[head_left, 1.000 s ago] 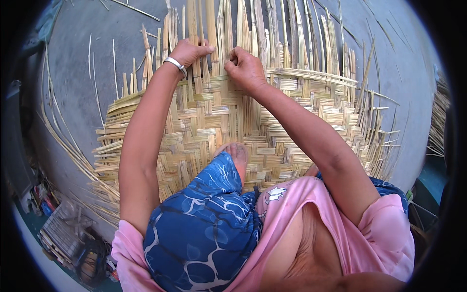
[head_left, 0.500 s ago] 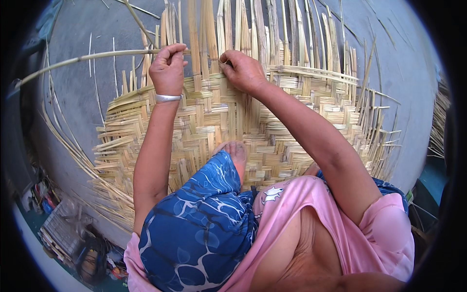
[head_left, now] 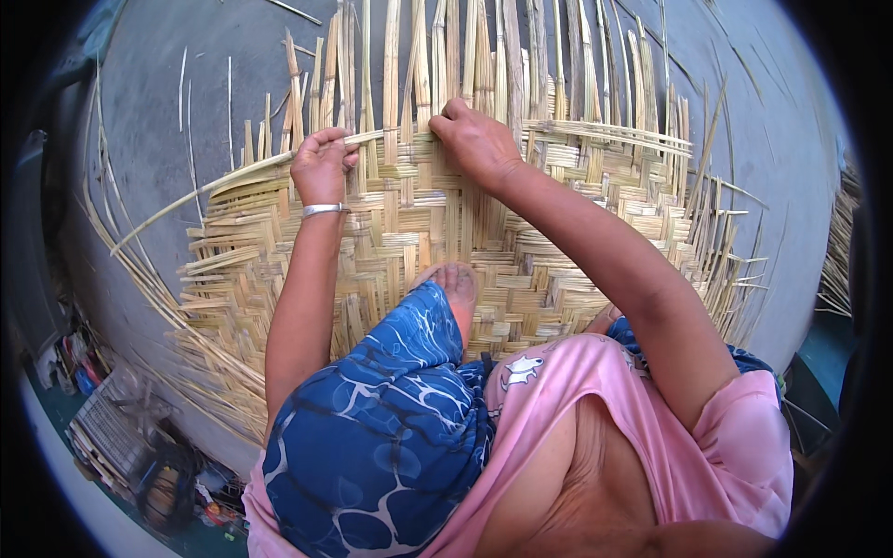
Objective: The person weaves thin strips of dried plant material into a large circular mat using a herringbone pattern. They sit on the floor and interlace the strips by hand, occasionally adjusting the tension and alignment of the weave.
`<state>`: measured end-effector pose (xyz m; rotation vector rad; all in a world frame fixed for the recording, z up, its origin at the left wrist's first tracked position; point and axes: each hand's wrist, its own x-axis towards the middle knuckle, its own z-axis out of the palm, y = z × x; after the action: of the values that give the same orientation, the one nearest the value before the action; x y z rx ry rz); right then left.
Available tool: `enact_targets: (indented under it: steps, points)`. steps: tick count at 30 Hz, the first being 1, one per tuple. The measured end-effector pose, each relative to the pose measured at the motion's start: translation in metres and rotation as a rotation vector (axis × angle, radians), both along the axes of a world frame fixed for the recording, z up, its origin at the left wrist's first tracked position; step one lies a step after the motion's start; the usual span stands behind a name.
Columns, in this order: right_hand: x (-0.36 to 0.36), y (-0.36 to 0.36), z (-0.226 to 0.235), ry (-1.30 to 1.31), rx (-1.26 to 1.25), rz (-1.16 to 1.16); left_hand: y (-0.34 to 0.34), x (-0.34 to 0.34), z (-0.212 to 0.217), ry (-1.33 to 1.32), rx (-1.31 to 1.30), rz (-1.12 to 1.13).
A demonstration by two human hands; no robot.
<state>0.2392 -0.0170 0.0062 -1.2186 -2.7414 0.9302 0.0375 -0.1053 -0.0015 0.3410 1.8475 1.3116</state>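
A partly woven mat (head_left: pixel 530 279) of pale split reeds lies in front of me, its long upright slats (head_left: pixel 513 65) fanning out at the far side. A long reed strip (head_left: pixel 219 183) runs from the lower left past my left hand (head_left: pixel 321 169) and across the slats toward the right. My left fingers are curled round this strip, the silver bangle on that wrist. At the far edge of the weave, my right hand (head_left: pixel 476 141) is closed in a pinch where the strip meets the slats. What lies between its fingertips is hidden.
My foot (head_left: pixel 454 282) stands on the mat's middle. Loose reed pieces (head_left: pixel 190 135) are scattered on the grey floor (head_left: pixel 149 112). A bundle of thin stalks (head_left: pixel 839 251) lies at the far right. A wire rack (head_left: pixel 112 414) and assorted items sit at the lower left.
The reed strip has come down and to the right with my left hand, and now lies across the slats along the weave's far edge. My right hand has shifted slightly right.
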Motion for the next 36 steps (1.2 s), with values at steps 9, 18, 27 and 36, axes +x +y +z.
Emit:
enact_targets:
  steps: [9, 18, 27, 36]
  points:
    - [-0.051, -0.003, 0.009, 0.129, 0.019, 0.158, -0.021, -0.057, 0.005, -0.185, 0.107, 0.121]
    - [-0.105, 0.004, 0.004, 0.052, -0.207, 0.008, 0.004, -0.073, 0.015, -0.24, 0.136, -0.199]
    - [-0.106, 0.004, 0.0, 0.128, -0.402, -0.266, 0.047, -0.087, -0.014, 0.666, -0.305, -0.556]
    - [-0.1, 0.003, -0.001, 0.175, -0.408, -0.265, 0.043, -0.075, -0.004, 1.232, -0.254, -0.779]
